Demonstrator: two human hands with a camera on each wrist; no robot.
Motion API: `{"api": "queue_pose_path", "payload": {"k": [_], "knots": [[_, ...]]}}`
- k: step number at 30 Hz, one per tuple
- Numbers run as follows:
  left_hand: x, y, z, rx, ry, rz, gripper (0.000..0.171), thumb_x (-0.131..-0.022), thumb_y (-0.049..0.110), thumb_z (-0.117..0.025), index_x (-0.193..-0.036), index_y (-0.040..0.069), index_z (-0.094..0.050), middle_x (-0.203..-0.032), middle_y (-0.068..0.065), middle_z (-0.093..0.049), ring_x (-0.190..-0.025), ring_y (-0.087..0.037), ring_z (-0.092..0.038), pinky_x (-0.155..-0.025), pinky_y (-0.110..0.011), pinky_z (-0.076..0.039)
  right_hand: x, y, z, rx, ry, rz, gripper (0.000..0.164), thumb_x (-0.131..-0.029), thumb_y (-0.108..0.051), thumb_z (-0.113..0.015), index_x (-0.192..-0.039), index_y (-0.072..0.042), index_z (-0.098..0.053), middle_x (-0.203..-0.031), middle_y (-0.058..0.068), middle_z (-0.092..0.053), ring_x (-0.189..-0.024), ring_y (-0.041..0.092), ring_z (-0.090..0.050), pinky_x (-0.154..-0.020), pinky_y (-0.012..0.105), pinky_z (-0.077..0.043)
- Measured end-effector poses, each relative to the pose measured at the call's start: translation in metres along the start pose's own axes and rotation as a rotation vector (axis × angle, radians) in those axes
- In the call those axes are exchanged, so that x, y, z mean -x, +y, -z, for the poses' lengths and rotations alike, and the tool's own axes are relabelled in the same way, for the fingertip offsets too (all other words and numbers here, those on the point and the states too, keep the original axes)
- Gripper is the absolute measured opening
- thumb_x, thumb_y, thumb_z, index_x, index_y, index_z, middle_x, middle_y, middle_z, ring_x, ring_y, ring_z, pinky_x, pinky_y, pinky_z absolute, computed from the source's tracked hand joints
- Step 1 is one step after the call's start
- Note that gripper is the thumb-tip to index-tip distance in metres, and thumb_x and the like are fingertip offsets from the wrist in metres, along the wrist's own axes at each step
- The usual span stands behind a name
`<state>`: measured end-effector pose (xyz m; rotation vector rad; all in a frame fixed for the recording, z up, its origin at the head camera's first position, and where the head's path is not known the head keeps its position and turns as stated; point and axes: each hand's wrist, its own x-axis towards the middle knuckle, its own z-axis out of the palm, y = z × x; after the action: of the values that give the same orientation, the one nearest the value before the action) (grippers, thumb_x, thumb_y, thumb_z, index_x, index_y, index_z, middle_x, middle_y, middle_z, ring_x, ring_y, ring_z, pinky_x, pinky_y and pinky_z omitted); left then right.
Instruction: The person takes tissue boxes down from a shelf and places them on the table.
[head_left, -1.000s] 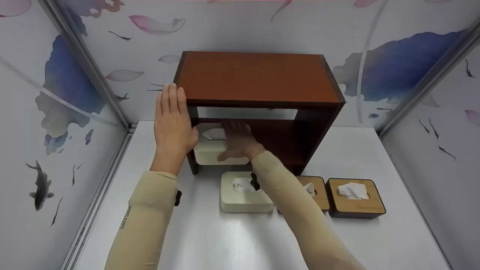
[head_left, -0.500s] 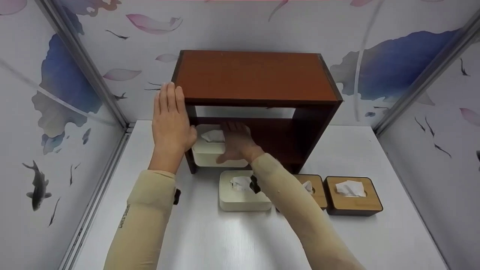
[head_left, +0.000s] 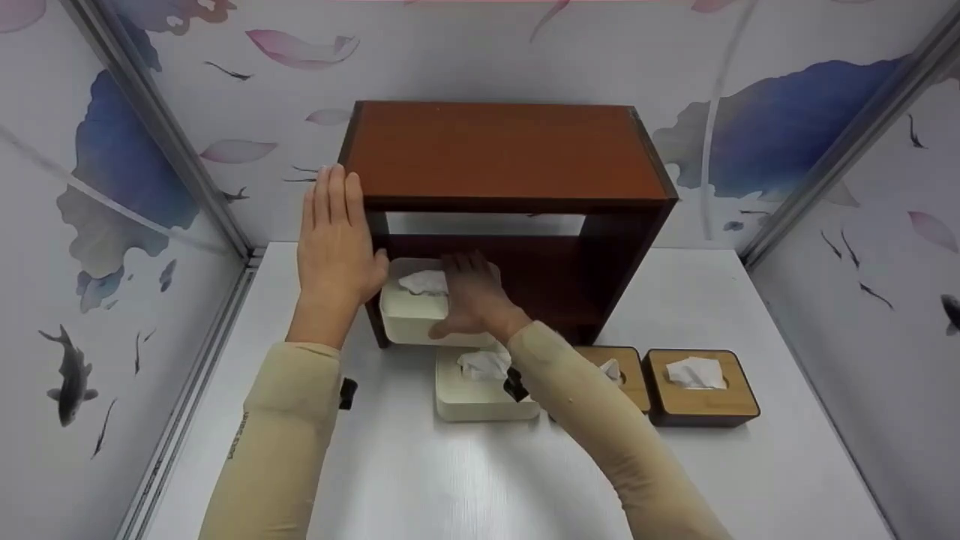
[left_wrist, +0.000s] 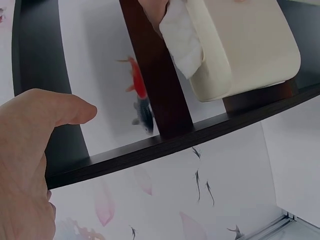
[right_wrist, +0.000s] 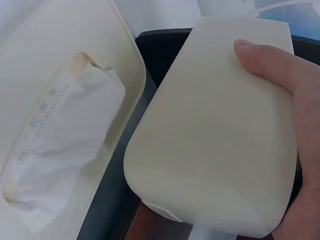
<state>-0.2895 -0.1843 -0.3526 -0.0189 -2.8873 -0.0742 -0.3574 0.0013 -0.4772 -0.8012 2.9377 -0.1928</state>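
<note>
My right hand (head_left: 476, 300) grips a cream tissue box (head_left: 412, 326) at the left end of a small dark-red wooden shelf unit (head_left: 502, 150). The thumb lies on the box's front wall (right_wrist: 210, 135) in the right wrist view, while the fingers reach over its top in the head view. A white tissue (head_left: 422, 283) sticks out of the top. My left hand (head_left: 334, 255) lies with straight fingers against the unit's left side. On the table, just in front, sits a second cream tissue box (head_left: 484, 409), partly covered by my right forearm.
Two tissue boxes with bamboo lids stand side by side to the right: the outer box (head_left: 701, 405) is fully visible, the inner box (head_left: 634, 375) is half hidden by my sleeve. Patterned wall panels (head_left: 480, 52) enclose the white table (head_left: 420, 480) at the back and sides.
My right hand has drawn the held tissue box slightly forward, toward me, out of the shelf unit. The left hand stays against the unit's side. The head view has shifted a little.
</note>
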Motion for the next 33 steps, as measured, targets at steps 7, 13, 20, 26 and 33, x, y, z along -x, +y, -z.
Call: {"api": "queue_pose_path", "payload": {"k": [7,13,20,26,33], "knots": [[0.001,-0.001,0.0,0.051,0.017,-0.002,0.091,-0.092,0.031,-0.06,-0.154,0.001,0.0,-0.163,-0.019,0.004,-0.152,-0.034,0.005,-0.126,-0.045,-0.001,0.014,-0.003,0.0,0.053,0.034,0.002,0.131,-0.056,-0.078,-0.074,-0.154,-0.008,-0.021,-0.155,0.012,-0.032,-0.145,0.036,-0.027,-0.114,0.053,-0.033],[0.002,-0.002,0.001,0.116,0.069,-0.015,0.084,-0.093,0.024,-0.058,-0.155,0.002,-0.005,-0.163,-0.018,-0.002,-0.153,-0.032,0.002,-0.126,-0.044,-0.002,0.023,-0.006,0.001,0.06,0.073,0.045,0.128,-0.057,-0.076,-0.075,-0.151,-0.006,-0.025,-0.151,0.014,-0.036,-0.142,0.035,-0.031,-0.12,0.048,-0.026],[0.006,-0.01,-0.006,0.184,0.157,-0.054,0.082,-0.093,0.021,-0.059,-0.156,0.005,-0.009,-0.164,-0.014,-0.009,-0.153,-0.03,-0.002,-0.126,-0.042,-0.003,0.031,-0.016,-0.001,0.083,0.112,0.1,0.128,-0.054,-0.077,-0.076,-0.149,-0.004,-0.028,-0.147,0.014,-0.041,-0.139,0.032,-0.037,-0.122,0.043,-0.024],[0.02,-0.017,-0.01,0.193,0.233,-0.097,0.084,-0.09,0.019,-0.061,-0.157,0.006,-0.011,-0.164,-0.012,-0.012,-0.153,-0.03,-0.007,-0.126,-0.044,-0.008,0.036,-0.026,-0.005,0.104,0.125,0.123,0.127,-0.053,-0.076,-0.076,-0.148,-0.005,-0.03,-0.145,0.013,-0.044,-0.136,0.031,-0.039,-0.12,0.041,-0.027],[0.044,-0.036,-0.012,0.181,0.232,-0.106,0.081,-0.089,0.019,-0.064,-0.155,0.005,-0.019,-0.162,-0.015,-0.018,-0.152,-0.033,-0.011,-0.125,-0.047,-0.01,0.042,-0.039,-0.004,0.133,0.095,0.141,0.128,-0.056,-0.079,-0.073,-0.15,-0.005,-0.026,-0.149,0.012,-0.041,-0.14,0.029,-0.037,-0.121,0.041,-0.025]]}}
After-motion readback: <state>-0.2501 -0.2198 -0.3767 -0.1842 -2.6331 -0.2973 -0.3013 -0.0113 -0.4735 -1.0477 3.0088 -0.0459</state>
